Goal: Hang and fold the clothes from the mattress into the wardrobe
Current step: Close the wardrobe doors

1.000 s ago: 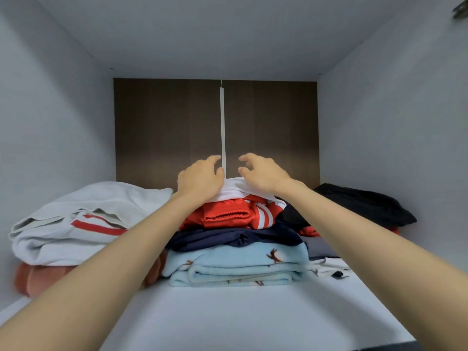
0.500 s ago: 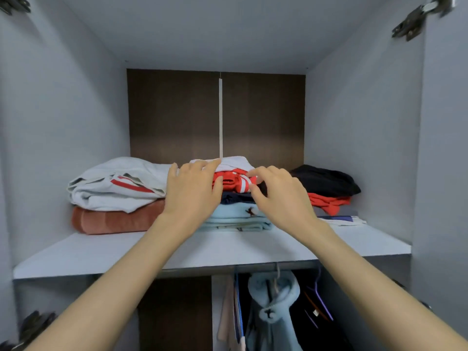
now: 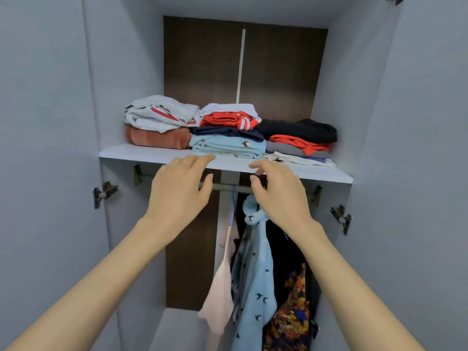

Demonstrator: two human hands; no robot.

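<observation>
Both hands are seen empty before the wardrobe [image 3: 121, 72]: the left hand [image 3: 177, 191] and the right hand [image 3: 279, 196] are held palm-down just in front of the shelf [image 3: 141, 153] edge, with the fingers [image 3: 200, 160] loosely spread and nothing gripped. The folded clothes [image 3: 159, 115] are stacked on that shelf in three piles; the middle pile [image 3: 228, 145] is topped by a white garment [image 3: 231, 108] laid over a red one [image 3: 222, 119]. Such cloth may be judged light, soft and limp, prone to slump or unfold if tugged by one corner, so a pile is best taken from beneath or at both folded sides. Below, a light blue garment [image 3: 253, 274] and others are hung from the rail [image 3: 220, 186]. Open room is left above the piles, while the side walls [image 3: 354, 84] and door hinges [image 3: 105, 192] stand close on each flank
</observation>
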